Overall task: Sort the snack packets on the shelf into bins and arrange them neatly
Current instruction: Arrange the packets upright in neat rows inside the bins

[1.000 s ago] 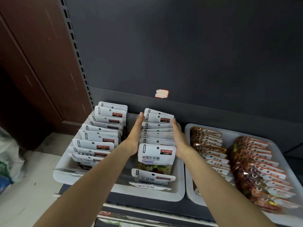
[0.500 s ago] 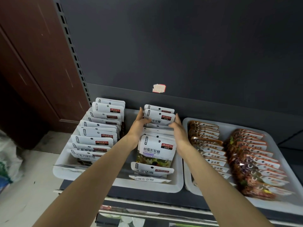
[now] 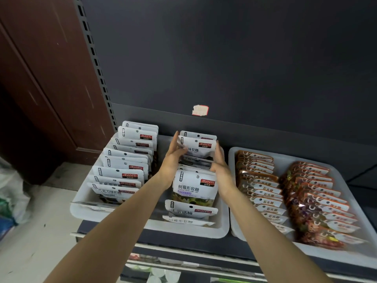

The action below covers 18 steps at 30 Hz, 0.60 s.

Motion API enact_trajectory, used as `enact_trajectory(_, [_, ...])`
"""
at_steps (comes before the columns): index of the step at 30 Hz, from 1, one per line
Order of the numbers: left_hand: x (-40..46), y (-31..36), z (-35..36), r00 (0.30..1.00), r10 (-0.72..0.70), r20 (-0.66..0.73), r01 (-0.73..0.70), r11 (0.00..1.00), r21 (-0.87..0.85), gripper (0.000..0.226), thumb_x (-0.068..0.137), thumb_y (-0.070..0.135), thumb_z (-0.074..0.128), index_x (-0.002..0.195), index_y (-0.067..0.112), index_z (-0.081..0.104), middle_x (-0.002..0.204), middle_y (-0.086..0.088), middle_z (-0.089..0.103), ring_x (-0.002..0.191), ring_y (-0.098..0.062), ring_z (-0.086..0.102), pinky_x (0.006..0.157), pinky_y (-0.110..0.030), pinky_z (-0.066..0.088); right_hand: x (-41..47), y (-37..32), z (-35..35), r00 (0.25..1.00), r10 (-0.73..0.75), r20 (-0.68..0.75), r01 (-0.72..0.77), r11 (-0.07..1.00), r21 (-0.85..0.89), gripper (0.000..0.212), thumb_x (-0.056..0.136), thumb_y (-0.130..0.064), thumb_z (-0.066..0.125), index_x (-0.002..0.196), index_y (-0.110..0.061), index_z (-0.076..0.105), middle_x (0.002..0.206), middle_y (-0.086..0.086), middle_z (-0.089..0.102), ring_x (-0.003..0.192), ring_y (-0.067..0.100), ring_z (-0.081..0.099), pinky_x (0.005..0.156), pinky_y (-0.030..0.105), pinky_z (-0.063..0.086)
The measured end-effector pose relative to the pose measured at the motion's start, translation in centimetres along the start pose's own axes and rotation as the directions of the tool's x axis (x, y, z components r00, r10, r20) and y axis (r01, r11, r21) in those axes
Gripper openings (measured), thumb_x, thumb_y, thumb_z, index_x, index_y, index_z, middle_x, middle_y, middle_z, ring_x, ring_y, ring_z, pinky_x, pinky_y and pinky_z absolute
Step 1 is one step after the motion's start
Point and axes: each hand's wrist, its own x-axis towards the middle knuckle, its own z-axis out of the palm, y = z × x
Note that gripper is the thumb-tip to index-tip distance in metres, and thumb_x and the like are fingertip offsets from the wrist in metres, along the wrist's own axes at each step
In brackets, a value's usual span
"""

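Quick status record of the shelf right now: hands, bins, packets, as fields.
left hand: flat against the left edge of the raised white packet, thumb across its front
right hand: flat against that packet's right edge
left bin: two rows of white packets, standing and overlapped
row being worked: right row, rear end
right bin: two rows of orange-brown packets, overlapped
back panel: small red-edged label

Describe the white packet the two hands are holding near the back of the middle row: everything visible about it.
The held packet is a glossy white pouch with a black hang hole at its top, a red-and-black ZIRANPEI label at upper right and black Chinese characters below. It stands nearly upright, second from the back of its row in the left bin. The left hand grips its left edge; the right hand presses flat against its right edge. Its lower part is hidden.
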Motion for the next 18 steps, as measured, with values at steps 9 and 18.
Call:
enact_trajectory(9, [-1.2,0.3,-0.5,0.992,-0.097,-0.085,0.107,0.987,0.121,0.066,0.096,0.014,0.050,0.151,0.026,0.015,0.146,-0.005,0.040,0.103,-0.010,0.046,0.087,-0.022,0.039,-0.3,-1.2,-1.5,1.000,0.027,-0.010,-0.028,0.985,-0.170,0.053,0.098,-0.009,0.041,0.145,-0.028,0.027,0.128,-0.013,0.046,0.109,0.002,0.046,0.079,0.009,0.042])
enact_trajectory(18, [0.4,0.9,0.4,0.998,-0.037,-0.051,0.041,0.996,0.082,0.056,0.102,0.035,0.034,0.151,0.033,0.005,0.154,0.000,0.024,0.142,-0.021,0.024,0.106,-0.032,0.028,1.5,-2.0,0.1,0.999,0.038,0.015,-0.034,0.970,-0.239,0.056,0.101,-0.029,0.039,0.151,-0.034,0.014,0.157,-0.007,0.016,0.143,0.018,0.021,0.116,0.038,0.022])
